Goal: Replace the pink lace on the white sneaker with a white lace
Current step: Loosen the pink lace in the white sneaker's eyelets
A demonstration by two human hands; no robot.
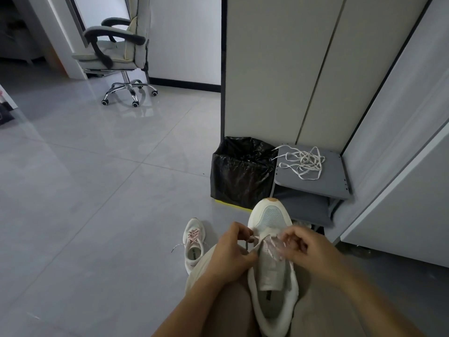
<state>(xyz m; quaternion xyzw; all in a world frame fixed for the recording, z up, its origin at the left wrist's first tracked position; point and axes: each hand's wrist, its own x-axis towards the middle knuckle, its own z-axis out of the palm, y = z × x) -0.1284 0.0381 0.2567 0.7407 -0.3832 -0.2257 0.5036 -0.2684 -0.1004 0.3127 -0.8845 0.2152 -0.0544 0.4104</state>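
Your left hand (pixel 230 254) pinches a pink lace (pixel 271 248) end on the white sneaker (pixel 273 217) in your lap; your right hand (pixel 308 249), fingers curled, pinches its crossings.

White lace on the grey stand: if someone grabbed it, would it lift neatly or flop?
Probably floppy: the white lace lies in loose, overlapping loops on the grey stand. Crossing strands may snag when lifted. Thin and flat, so likely very light.
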